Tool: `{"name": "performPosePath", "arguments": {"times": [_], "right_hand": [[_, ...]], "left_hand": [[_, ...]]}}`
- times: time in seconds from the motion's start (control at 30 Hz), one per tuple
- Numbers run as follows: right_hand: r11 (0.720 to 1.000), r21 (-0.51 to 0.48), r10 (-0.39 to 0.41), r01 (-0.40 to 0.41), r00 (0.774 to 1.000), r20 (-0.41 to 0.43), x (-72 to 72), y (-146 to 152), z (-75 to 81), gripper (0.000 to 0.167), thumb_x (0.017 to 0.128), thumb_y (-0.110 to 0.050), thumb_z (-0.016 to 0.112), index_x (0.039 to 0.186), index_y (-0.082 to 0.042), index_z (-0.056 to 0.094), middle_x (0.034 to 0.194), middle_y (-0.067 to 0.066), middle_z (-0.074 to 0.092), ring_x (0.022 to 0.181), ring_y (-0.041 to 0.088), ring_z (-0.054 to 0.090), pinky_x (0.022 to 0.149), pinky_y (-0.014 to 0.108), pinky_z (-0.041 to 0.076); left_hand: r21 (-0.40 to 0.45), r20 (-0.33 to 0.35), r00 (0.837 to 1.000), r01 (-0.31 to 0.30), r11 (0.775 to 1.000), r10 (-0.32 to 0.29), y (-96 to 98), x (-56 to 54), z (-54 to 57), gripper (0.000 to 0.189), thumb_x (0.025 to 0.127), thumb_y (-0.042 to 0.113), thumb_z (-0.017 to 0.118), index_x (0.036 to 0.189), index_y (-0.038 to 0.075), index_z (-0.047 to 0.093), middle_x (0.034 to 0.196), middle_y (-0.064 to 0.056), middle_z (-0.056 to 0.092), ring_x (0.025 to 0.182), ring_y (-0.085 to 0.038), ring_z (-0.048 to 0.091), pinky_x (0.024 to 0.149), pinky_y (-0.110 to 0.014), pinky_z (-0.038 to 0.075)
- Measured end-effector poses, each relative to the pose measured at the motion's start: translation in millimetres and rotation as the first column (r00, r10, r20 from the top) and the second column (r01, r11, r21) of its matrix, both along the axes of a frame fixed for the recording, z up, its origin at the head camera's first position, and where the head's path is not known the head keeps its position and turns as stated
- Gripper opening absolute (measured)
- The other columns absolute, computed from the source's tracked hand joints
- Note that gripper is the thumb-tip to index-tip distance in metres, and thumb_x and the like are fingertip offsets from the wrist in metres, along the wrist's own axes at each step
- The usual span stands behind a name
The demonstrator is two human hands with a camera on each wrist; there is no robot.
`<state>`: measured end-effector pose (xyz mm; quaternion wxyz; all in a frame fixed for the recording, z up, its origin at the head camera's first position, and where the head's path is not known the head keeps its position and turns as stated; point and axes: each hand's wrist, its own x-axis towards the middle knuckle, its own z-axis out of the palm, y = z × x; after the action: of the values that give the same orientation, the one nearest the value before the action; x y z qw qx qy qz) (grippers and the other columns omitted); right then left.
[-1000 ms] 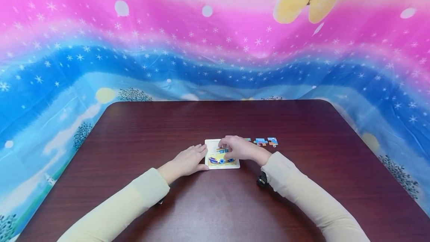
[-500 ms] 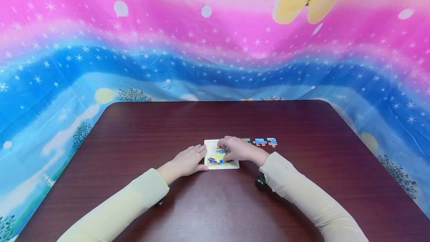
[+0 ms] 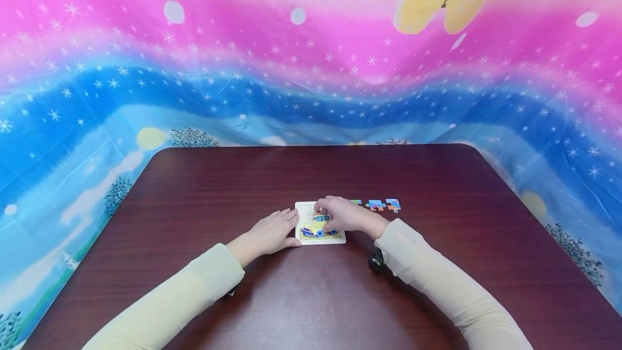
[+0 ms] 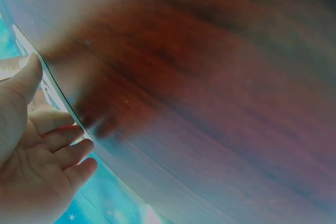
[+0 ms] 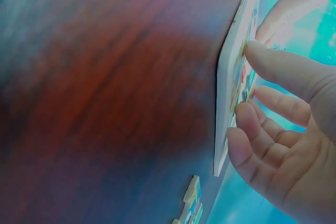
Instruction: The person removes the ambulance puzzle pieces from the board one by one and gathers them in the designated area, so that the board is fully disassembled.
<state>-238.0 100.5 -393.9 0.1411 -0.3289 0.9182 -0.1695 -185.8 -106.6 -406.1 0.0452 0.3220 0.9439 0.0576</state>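
A jigsaw tray (image 3: 320, 242) with a pale rim lies flat on the table, showing part of a yellow vehicle with blue wheels. My left hand (image 3: 269, 232) lies at its left side, fingers stretched out and fingertips on the rim. Over the right half of the tray arches my right hand (image 3: 347, 215), its thumb and fingertips bent around a jigsaw piece (image 3: 320, 219) with blue windows. The right wrist view has the thumb and fingertips down on the tray's face (image 5: 226, 98). The palm and fingers hide the tray's upper right part in the head view.
Beyond the right hand, loose jigsaw pieces (image 3: 376, 205) lie in a row on the dark wooden table (image 3: 311, 296), one partly behind the hand. A patterned cloth (image 3: 301, 69) hangs close around the table's far edge and sides.
Both hands keep nearly the same places. The right fingertips shift very slightly over the windowed piece; the tray and the loose pieces stay where they were.
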Motion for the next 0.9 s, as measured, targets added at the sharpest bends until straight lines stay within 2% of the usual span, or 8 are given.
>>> {"name": "performPosePath", "arguments": {"times": [0.17,0.47,0.7,0.9], "right_hand": [[1.000,0.000,-0.014,0.014,1.000,-0.007,-1.0,0.0,-1.5,0.049,0.074,-0.015,0.078,0.115,-0.006,0.054,0.093,0.000,0.055,0.072,0.012,0.049,0.067,0.026,0.045],[1.000,0.000,-0.015,0.015,1.000,-0.002,-1.3,-0.5,-2.4,0.043,0.075,-0.013,0.077,0.113,-0.010,0.057,0.095,-0.001,0.055,0.072,0.012,0.049,0.065,0.025,0.045],[1.000,-0.001,-0.010,0.010,1.000,-0.011,-2.7,-0.6,-2.9,0.040,0.076,-0.010,0.075,0.112,-0.009,0.058,0.092,-0.001,0.054,0.069,0.012,0.048,0.065,0.026,0.044],[0.999,-0.021,-0.043,0.043,0.999,0.010,-4.0,0.1,-4.1,0.037,0.076,-0.009,0.075,0.108,-0.009,0.055,0.086,-0.002,0.053,0.068,0.012,0.048,0.065,0.026,0.044]], "left_hand": [[0.002,0.001,1.000,-0.002,1.000,0.002,0.0,0.4,0.8,0.065,0.086,0.040,0.062,0.128,-0.009,0.048,0.135,-0.021,0.043,0.126,-0.033,0.038,0.103,-0.042,0.031],[0.002,-0.001,1.000,0.003,1.000,-0.003,-0.3,0.8,0.7,0.065,0.087,0.039,0.062,0.128,-0.009,0.048,0.135,-0.022,0.043,0.126,-0.034,0.038,0.102,-0.043,0.031],[-0.001,-0.004,1.000,0.004,1.000,-0.004,-0.7,0.2,0.2,0.065,0.087,0.040,0.061,0.128,-0.009,0.048,0.135,-0.022,0.043,0.126,-0.034,0.038,0.102,-0.043,0.031],[-0.001,0.000,1.000,0.000,1.000,0.000,-0.3,0.1,0.9,0.065,0.087,0.039,0.061,0.129,-0.008,0.047,0.136,-0.021,0.042,0.126,-0.034,0.038,0.103,-0.043,0.031]]}}
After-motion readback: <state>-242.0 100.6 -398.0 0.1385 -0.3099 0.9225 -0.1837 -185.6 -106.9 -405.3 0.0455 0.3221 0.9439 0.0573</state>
